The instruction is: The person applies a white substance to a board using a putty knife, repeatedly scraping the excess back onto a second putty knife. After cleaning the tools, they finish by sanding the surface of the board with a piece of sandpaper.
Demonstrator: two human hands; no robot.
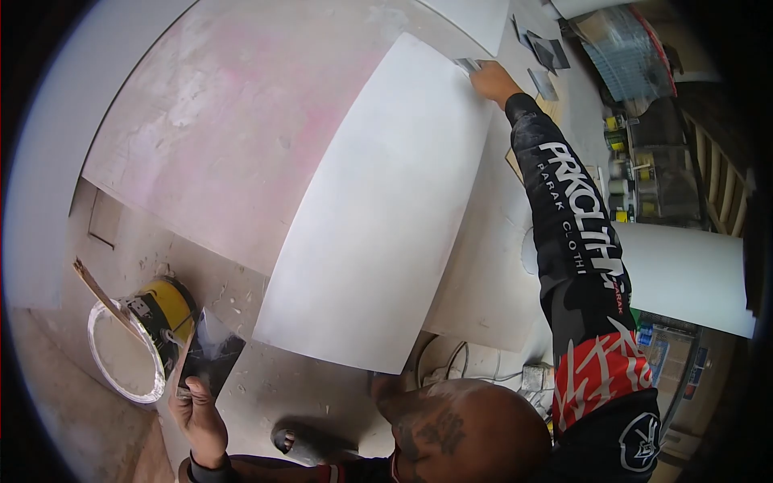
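Nearest the camera, see the person's shaved head (491, 427) and long black sleeve with white and red print (576, 233). Next, find the left hand (200, 423), thumb and fingers closed on a broad dark plate (216, 350) with a pale smear. Just beside it, note a round yellow-and-black bucket (171, 307) of whitish paste (121, 354), with a thin wooden stick (103, 293) across its rim. Beyond, find the long smooth white panel (374, 213), lying on the pinkish-grey surface (201, 121) and overhanging its near edge. By the panel's far right corner, see the right hand (493, 82) closed around a small grey metal scraper (466, 64); hard to judge contact. Farther off, note loose dark flat pieces (549, 53). Probably smoothing paste along that edge; calls for a flat blade and even pressure.
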